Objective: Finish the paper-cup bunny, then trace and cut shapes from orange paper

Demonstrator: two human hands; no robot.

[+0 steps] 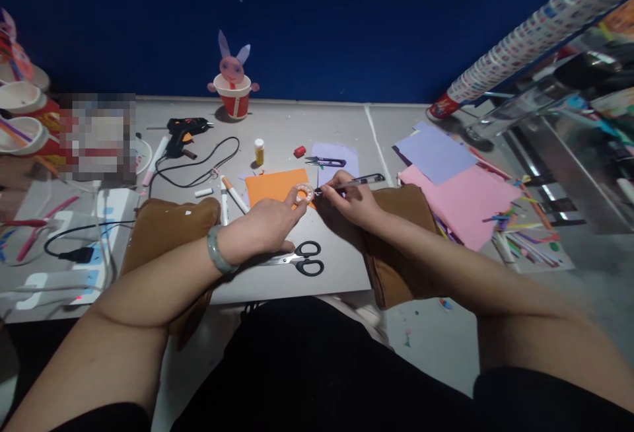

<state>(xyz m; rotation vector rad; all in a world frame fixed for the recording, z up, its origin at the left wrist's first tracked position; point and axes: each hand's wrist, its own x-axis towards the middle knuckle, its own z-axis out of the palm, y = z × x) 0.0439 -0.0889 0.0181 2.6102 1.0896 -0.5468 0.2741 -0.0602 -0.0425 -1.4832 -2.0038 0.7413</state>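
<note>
The index finger and thumb of my left hand (270, 224) hold a small whitish ring (310, 190), like a narrow tape roll, on an orange sheet of paper (272, 185). In my right hand (352, 202) is a clear-barrelled pen (361, 181), its dark tip beside the ring at the sheet's right edge. Whether the tip touches the paper I cannot tell. Black-handled scissors (310, 258) lie below my left hand, their blades partly hidden. Purple thread snips (327, 162) rest on a lilac sheet (349, 153) beyond my right hand.
A glue gun (185, 131) with a looping cord lies back left, near a rabbit-faced paper cup (236, 98). Brown cushions (171, 224) lie under my forearms. Pink paper (468, 197) and stacked cups (525, 39) are at right; a power strip (102, 234) is at left.
</note>
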